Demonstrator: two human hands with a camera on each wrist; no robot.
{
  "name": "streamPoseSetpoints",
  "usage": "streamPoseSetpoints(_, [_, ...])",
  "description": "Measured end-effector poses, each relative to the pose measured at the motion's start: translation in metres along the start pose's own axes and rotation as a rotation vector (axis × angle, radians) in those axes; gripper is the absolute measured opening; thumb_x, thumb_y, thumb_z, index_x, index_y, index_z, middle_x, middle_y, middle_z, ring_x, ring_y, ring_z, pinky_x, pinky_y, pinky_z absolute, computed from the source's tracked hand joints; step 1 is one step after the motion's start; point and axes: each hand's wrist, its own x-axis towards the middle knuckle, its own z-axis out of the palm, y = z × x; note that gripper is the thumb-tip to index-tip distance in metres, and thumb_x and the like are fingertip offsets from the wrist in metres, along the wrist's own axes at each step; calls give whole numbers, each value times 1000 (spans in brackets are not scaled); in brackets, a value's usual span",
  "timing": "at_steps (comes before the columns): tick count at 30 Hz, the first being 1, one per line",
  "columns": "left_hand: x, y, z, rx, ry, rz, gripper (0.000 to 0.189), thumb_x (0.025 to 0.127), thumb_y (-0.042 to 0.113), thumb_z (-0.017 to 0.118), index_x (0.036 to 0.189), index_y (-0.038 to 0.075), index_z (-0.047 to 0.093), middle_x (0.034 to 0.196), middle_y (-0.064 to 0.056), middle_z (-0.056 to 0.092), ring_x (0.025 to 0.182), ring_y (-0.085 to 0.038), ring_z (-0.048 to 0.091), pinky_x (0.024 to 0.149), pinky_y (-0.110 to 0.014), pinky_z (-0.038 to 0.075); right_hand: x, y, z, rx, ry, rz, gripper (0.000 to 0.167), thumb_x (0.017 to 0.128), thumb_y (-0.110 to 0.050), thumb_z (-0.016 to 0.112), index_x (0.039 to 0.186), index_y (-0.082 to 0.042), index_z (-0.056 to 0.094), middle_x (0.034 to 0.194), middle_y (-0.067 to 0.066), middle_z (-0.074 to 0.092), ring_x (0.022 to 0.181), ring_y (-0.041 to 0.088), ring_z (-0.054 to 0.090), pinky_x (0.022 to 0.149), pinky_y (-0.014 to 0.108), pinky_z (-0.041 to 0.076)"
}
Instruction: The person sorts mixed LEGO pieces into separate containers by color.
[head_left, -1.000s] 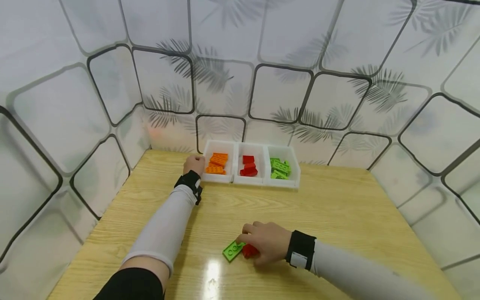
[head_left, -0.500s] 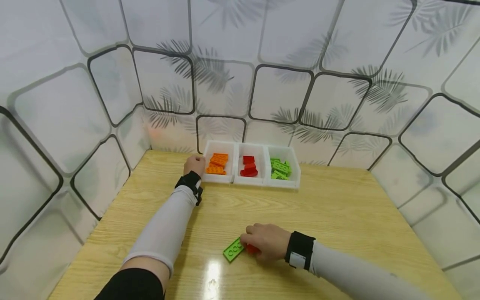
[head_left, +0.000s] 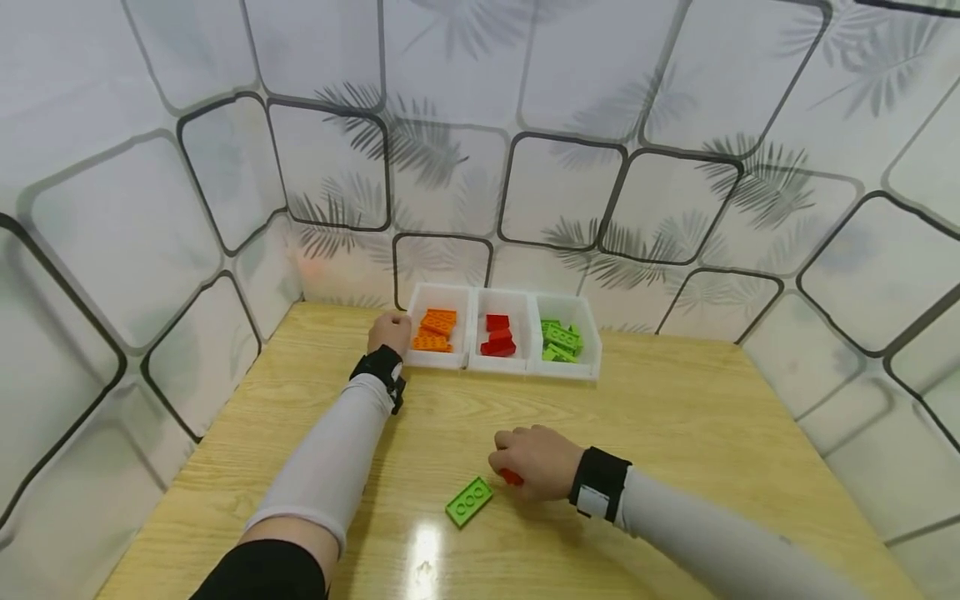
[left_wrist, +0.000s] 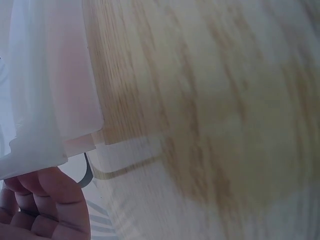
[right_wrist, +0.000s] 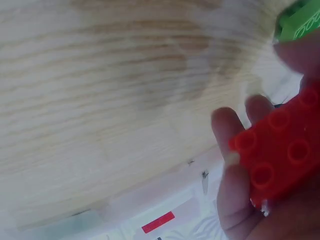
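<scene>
My right hand [head_left: 536,462] grips a red toy brick [right_wrist: 282,145] just above the table. Most of the brick is hidden by the fingers in the head view, while the right wrist view shows its round studs. A green brick [head_left: 469,502] lies flat on the table in front of that hand, apart from it. At the back, my left hand [head_left: 388,331] has its fingers curled against the left side of the white tray [head_left: 442,360]. In the left wrist view, the curled fingers [left_wrist: 62,192] sit by the tray's wall, and nothing shows inside them.
The tray has three compartments: orange bricks [head_left: 435,329] on the left, red bricks [head_left: 498,335] in the middle, green bricks [head_left: 561,340] on the right. Patterned curtains [head_left: 562,192] enclose the wooden table [head_left: 660,417] at the back and sides.
My right hand has gripped the red brick and moved slightly up and away from the green brick, which now shows whole. The left hand and tray stay in place.
</scene>
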Motion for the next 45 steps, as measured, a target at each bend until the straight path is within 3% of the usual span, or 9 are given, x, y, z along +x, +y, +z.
streamPoseSetpoints(3, [-1,-1,-1,5,-1,6,33,102,27,43,104,3,66,89,-11,60,75,-24,54,66,-33,41,3,3,0,-36,53,31,13,87,-34,70,89,-24,61,77,-8,49,70,9,43,57,24,34])
streamPoseSetpoints(7, [-1,-2,-2,-9,5,7,33,102,27,44,104,2,65,93,-14,61,78,-26,54,69,-35,41,10,11,0,-39,197,69,15,86,-31,63,76,-24,55,67,-11,44,64,8,37,52,22,26])
streamPoseSetpoints(12, [1,-2,0,-15,7,-13,34,103,30,44,108,3,64,97,-14,61,82,-27,54,72,-36,42,19,24,-3,-20,419,52,17,84,-22,61,68,-22,54,62,-10,39,58,8,35,53,20,25])
streamPoseSetpoints(17, [4,-3,0,-11,5,-20,35,103,30,43,113,4,64,101,-15,63,85,-28,56,74,-38,44,31,36,-8,-24,520,22,23,85,-17,63,65,-22,52,60,-9,36,57,8,34,54,21,25])
streamPoseSetpoints(25, [5,-3,-3,-8,7,-38,38,103,31,43,120,4,62,108,-17,64,91,-30,56,81,-40,46,71,70,-5,-93,525,91,24,90,-18,60,66,-18,55,60,-5,43,60,14,40,58,25,33])
streamPoseSetpoints(29, [0,-3,-1,-21,13,-41,37,102,30,44,116,3,64,104,-18,65,88,-31,58,81,-42,46,90,95,0,-117,552,184,24,94,-20,55,71,-14,59,64,0,49,64,19,46,63,30,39])
streamPoseSetpoints(33, [-2,-5,2,-33,12,-36,36,101,30,44,111,2,64,97,-16,65,81,-28,58,76,-41,47,108,120,3,-92,580,338,22,95,-22,57,78,-11,63,69,4,56,68,24,50,65,35,43])
streamPoseSetpoints(39, [-3,-6,4,-44,6,-50,38,102,31,45,121,4,63,108,-18,66,90,-31,60,82,-43,47,132,146,12,12,498,577,21,99,-25,49,97,-7,61,91,10,58,87,32,51,74,44,48])
streamPoseSetpoints(45, [1,-8,1,-33,21,-52,40,102,34,45,123,4,62,110,-18,66,92,-31,60,82,-42,47,150,156,17,35,426,657,27,103,-27,41,111,-6,58,106,16,55,102,39,50,85,51,48])
